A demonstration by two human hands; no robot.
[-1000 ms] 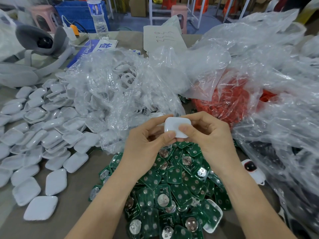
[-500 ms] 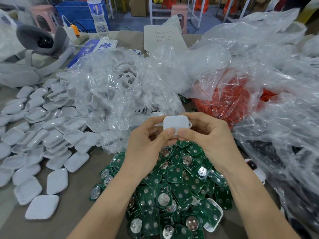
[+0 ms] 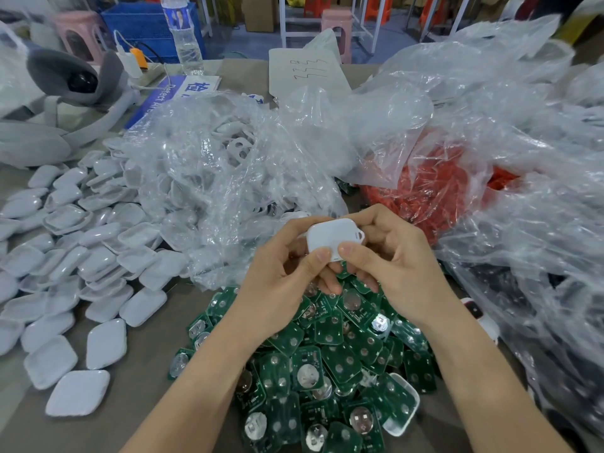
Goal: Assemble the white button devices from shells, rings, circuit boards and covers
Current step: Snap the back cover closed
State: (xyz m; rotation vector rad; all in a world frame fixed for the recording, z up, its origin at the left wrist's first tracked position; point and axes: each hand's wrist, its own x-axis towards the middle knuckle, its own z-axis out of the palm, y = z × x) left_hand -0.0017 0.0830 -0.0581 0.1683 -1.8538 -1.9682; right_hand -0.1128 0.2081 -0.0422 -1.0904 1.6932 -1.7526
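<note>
A brown table (image 3: 147, 380) fills the view from your head camera, crowded with parts. Crumpled clear plastic bags (image 3: 523, 158) cover its far and right sides. One bag in the middle (image 3: 228, 178) holds white plastic parts, and another to its right holds a heap of red rings (image 3: 434, 191).

On the left, loose white covers (image 3: 72, 243) lie spread and overlapping on the table. Directly in front of you is a pile of green circuit boards (image 3: 327, 371), many showing round silver battery clips.

Your left hand (image 3: 277, 289) and right hand (image 3: 402, 273) meet above the far edge of that pile.

At the far left lies a grey headset (image 3: 78, 83). Beside it, a blue sign (image 3: 170, 93) shows the word "Detect" in white, followed by letters the bag hides. A pale sheet of paper (image 3: 307, 73) behind the bags bears four handwritten zigzag marks, which cannot be read with certainty. A clear water bottle (image 3: 183, 37) stands at the back; its label is too blurred to read.

Between your two hands is the white button device (image 3: 331, 238), a rounded square with a small loop at its right corner. Your fingers are clamped on it. Both thumbs press its near edge, their tips close together, while the other fingers curl round behind and beneath it. It is held off the table, tilted slightly.
</note>
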